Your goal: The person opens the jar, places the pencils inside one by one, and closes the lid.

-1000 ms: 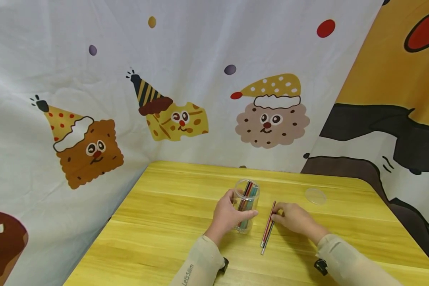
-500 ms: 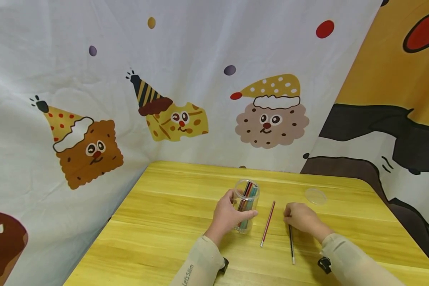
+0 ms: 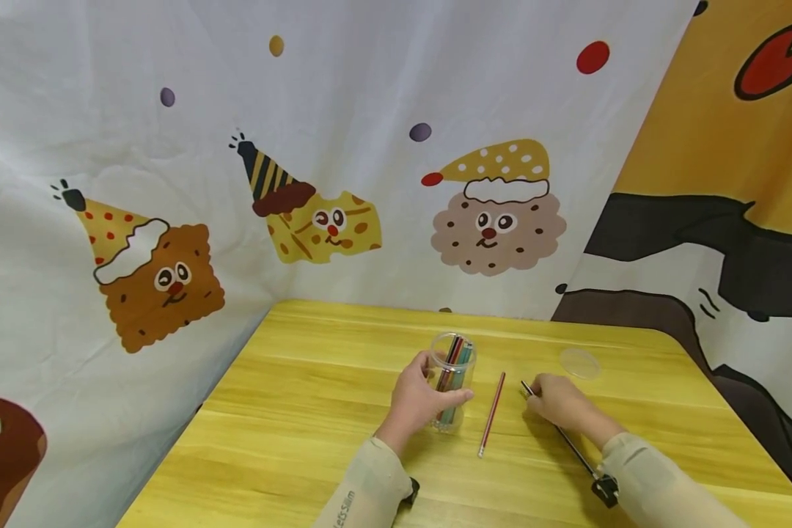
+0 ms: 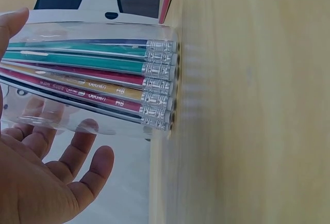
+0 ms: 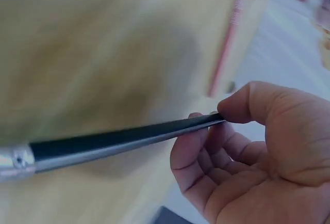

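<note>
My left hand [image 3: 417, 396] is wrapped round a clear plastic jar [image 3: 453, 363] that stands upright on the table. Inside the jar several pencils [image 4: 103, 66] in green, red, yellow and dark colours lean with their metal-capped eraser ends at the bottom. To the right, my right hand [image 3: 561, 402] pinches a black pencil [image 5: 129, 139] between thumb and fingers; its eraser end points back toward my wrist. A red pencil [image 3: 491, 414] with an eraser end lies on the table between the jar and my right hand.
A clear round lid [image 3: 579, 363] lies on the wooden table [image 3: 290, 440] beyond my right hand. A white cloth wall with cartoon food prints rises behind the table's back edge.
My right hand picks the black pencil away from beside the red one, moves right and turns it so its eraser end swings toward my wrist. The left hand and jar stay put.
</note>
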The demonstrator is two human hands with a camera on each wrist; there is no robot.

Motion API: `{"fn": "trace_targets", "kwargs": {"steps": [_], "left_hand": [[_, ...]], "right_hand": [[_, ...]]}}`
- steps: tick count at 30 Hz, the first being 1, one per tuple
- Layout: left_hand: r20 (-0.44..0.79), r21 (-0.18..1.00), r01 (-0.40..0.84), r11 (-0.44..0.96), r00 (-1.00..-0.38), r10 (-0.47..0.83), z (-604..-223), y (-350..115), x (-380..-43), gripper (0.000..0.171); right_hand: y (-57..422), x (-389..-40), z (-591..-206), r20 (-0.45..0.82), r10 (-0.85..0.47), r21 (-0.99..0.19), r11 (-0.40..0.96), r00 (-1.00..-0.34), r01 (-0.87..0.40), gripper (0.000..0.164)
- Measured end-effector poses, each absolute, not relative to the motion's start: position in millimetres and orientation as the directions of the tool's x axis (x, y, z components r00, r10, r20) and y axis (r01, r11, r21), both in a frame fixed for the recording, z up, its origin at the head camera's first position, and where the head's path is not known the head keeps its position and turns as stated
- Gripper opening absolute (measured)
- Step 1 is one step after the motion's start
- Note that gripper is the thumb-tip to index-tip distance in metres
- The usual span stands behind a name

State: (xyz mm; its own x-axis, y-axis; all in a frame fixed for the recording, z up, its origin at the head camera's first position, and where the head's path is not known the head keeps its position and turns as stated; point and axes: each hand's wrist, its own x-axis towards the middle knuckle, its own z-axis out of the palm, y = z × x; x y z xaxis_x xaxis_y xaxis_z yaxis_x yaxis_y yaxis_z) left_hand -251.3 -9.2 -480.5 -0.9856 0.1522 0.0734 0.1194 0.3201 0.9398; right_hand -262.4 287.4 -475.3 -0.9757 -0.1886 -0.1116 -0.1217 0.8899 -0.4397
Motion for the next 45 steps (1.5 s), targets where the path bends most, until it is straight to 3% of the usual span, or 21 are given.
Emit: {"fn": "trace_targets", "kwargs": {"steps": [5,8,10,12,16,20,24,32,45], "left_hand": [[0.08,0.938,0.126,0.322,-0.985,0.153,-479,-10,-252,0.068],[0.078,0.94,0.123,0.317,-0.985,0.153,-479,-10,-252,0.069],[0.077,0.94,0.123,0.318,-0.985,0.154,-480,-10,-252,0.07],[0.078,0.939,0.125,0.319,-0.985,0.155,-481,-10,-253,0.071],[0.081,0.939,0.128,0.319,-0.984,0.156,-483,-10,-253,0.07],[0.074,0.941,0.12,0.318,-0.986,0.152,-483,-12,-253,0.068],[0.058,0.938,0.107,0.329,-0.986,0.155,-481,-12,-253,0.068],[0.062,0.935,0.12,0.334,-0.982,0.178,-478,-12,-252,0.064],[0.054,0.923,0.116,0.367,-0.983,0.173,-479,-12,-253,0.061]], "right_hand": [[275,-260,-439,0.074,-0.218,-0.531,0.817,-0.973,-0.223,0.02],[261,-257,-413,0.311,-0.189,-0.553,0.761,-0.932,-0.339,0.03],[251,-255,-396,0.499,-0.147,-0.531,0.728,-0.854,-0.435,0.042],[239,-253,-378,0.67,-0.097,-0.495,0.68,-0.736,-0.541,0.051],[215,-245,-340,0.843,0.013,-0.471,0.503,-0.538,-0.725,0.058],[190,-234,-315,0.879,0.072,-0.466,0.332,-0.471,-0.82,0.055],[169,-235,-323,0.898,-0.015,-0.418,0.277,-0.439,-0.865,0.054],[153,-253,-381,0.841,-0.254,-0.304,0.507,-0.477,-0.807,0.05],[151,-257,-408,0.742,-0.335,-0.278,0.635,-0.581,-0.721,0.023]]}}
